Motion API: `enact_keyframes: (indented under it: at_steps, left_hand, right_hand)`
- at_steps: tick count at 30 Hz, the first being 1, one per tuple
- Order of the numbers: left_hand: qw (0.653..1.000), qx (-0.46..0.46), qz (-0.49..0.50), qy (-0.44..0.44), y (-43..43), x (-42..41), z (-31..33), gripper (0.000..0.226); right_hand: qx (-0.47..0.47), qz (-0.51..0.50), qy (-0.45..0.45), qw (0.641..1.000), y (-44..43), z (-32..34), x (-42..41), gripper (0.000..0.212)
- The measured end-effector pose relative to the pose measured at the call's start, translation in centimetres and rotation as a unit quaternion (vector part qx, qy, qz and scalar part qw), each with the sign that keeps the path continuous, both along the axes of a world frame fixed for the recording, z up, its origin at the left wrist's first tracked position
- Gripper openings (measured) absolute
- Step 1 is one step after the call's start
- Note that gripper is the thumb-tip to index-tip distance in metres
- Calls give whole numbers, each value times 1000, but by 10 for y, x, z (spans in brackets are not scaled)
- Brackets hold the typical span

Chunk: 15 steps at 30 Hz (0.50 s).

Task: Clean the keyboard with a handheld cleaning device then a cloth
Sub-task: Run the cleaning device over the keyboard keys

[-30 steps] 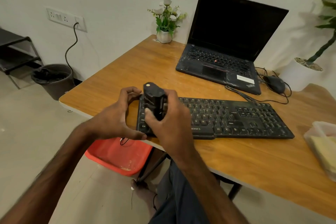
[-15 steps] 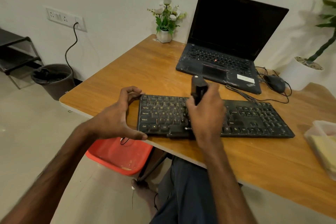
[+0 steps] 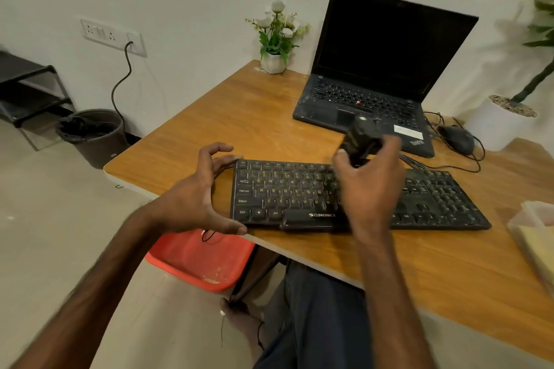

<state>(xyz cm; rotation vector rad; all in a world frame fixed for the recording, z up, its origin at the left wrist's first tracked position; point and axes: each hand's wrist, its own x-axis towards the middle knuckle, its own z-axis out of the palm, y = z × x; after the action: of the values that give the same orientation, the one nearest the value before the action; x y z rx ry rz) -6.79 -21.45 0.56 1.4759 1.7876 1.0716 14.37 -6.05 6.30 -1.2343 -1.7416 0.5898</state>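
Right in front of me the wooden table (image 3: pixel 269 117) fills most of the view, one corner pointing toward the wall. An open black laptop (image 3: pixel 374 69) with a dark screen stands at the back of it. Closer to me, the black keyboard (image 3: pixel 299 192) lies flat along the near edge, dusty between the keys.

Under the table's left side a red tub (image 3: pixel 204 260) sits on the floor, and a dark bin (image 3: pixel 96 135) stands by the wall. A white planter (image 3: pixel 497 126) stands beyond the table's right end. At the table's right edge is a clear container (image 3: pixel 536 237) with something pale yellow inside.

My hands are apart. My left hand (image 3: pixel 195 198) holds the keyboard's left end, thumb against the near corner and curved fingers at the far corner. My right hand (image 3: pixel 371 186) is raised over the middle keys, fingers wrapped round the black cleaning device (image 3: pixel 358 138). The device is blurred, tilted away from me, and I cannot tell whether its lower end touches the keys.

A small flower pot (image 3: pixel 274 39) sits at the back corner. A black mouse (image 3: pixel 457 138) rests just right of the laptop.
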Motion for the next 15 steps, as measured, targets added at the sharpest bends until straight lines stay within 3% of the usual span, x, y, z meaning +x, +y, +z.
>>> enact_keyframes:
  at_steps: [4, 10, 15]
  left_hand:
    - [1000, -3, 0, 7, 1, 0, -1, 129]
    - [1000, -3, -2, 3, 0, 1, -1, 127]
    - [1000, -1, 2, 2, 0, 3, 2, 125]
  right_hand:
    - [23, -74, -76, 994, 17, -1, 42, 56]
    - [11, 53, -90, 994, -36, -18, -7, 49]
    - [60, 132, -67, 987, -76, -26, -44, 41]
